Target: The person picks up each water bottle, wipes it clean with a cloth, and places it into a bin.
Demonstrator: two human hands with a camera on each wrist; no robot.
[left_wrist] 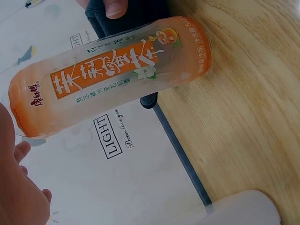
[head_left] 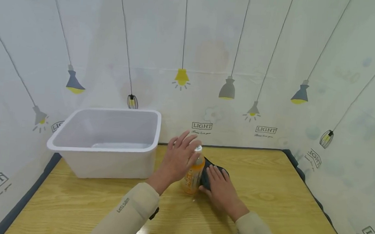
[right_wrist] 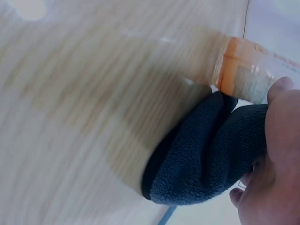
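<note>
An orange-labelled bottle of tea drink stands upright on the wooden table. My left hand holds it at the top, the white cap showing beside the fingers. In the left wrist view the bottle's label faces the camera, and the left hand is at the cap end. Against the bottle's right side, my right hand holds a dark, fleecy cloth. The right wrist view shows the cloth bunched and folded, hanging down beside the bottle's base; most of the right fingers are hidden behind it.
A white plastic tub stands at the back left of the wooden table. Behind the table rises a pale backdrop printed with hanging lamps; dark trim runs along the table's back and side edges.
</note>
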